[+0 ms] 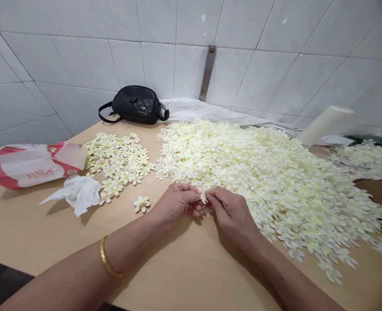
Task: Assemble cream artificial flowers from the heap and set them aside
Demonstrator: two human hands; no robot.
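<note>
Between my two hands, at the near edge of the big heap, is a small pale-yellow artificial flower (203, 198). My left hand (179, 201) pinches it from the left with curled fingers. From the other side, the thumb and forefinger of my right hand (228, 209) close on it. Fingers cover most of the flower. A large heap of loose white-yellow flowers (243, 160) spreads behind and to the right of my hands. One single flower (141, 204) lies on the table left of my left wrist. Farther left is a smaller pile of flowers (119, 157).
A red and white tissue pack (38, 166) with a crumpled tissue (79, 192) lies on the tan table (178, 276) at left. A black bag (137, 105) rests against the tiled wall. White sheeting (191, 110) and a white roll (325, 125) are behind the heap.
</note>
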